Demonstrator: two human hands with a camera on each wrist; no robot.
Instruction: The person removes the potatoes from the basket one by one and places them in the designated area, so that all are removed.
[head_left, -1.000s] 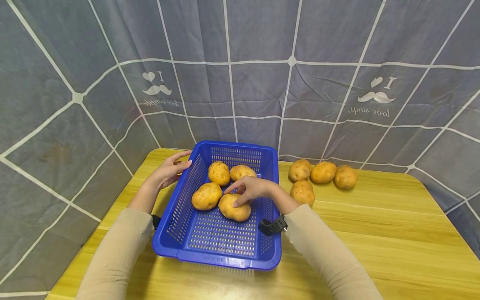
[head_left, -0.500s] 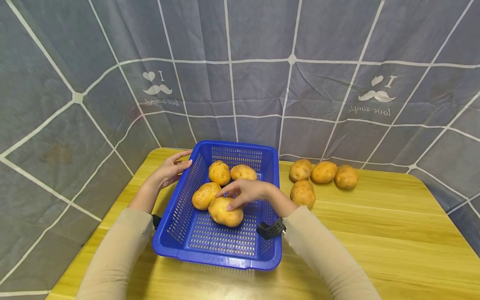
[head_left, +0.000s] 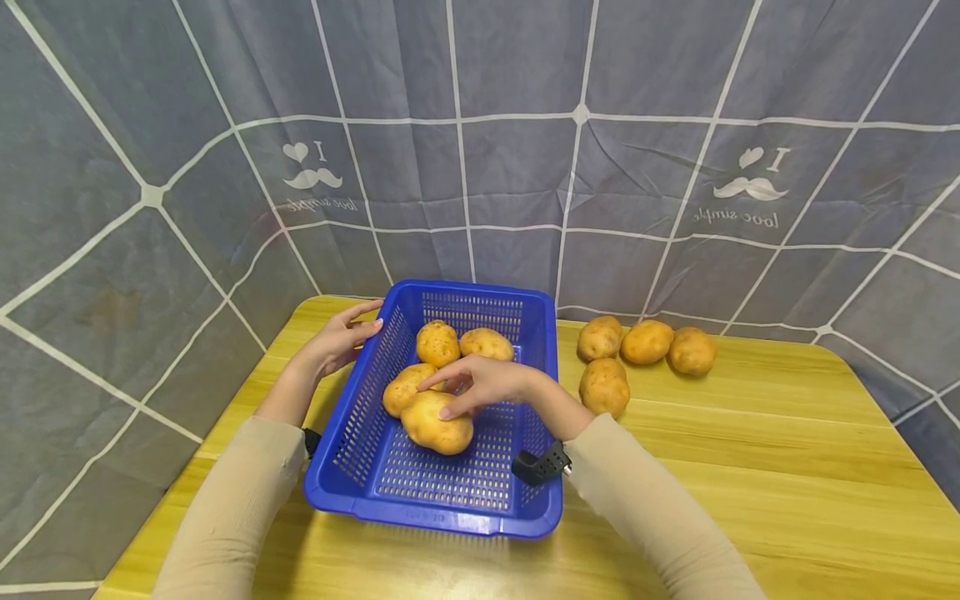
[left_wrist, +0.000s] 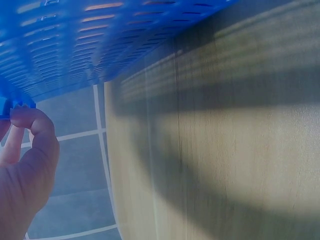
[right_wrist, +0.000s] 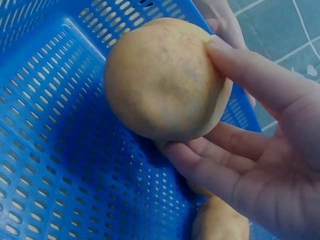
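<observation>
Head view: four yellow-brown potatoes inside the blue perforated plastic basket (head_left: 360, 492) at the desk's left edge, one potato (head_left: 435, 423) under right hand (head_left: 480, 385) fingers loosely curled over it; left hand (head_left: 337, 343) gripping the rim; four potatoes (head_left: 645, 343) left near the back edge.

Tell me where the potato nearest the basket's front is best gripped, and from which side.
Grip the front potato across its narrower middle, coming from above. It lies flat on the blue basket floor with its long axis crosswise, and another potato crowds its far side, so the top is likely freest. The right hand holds it that way.
</observation>
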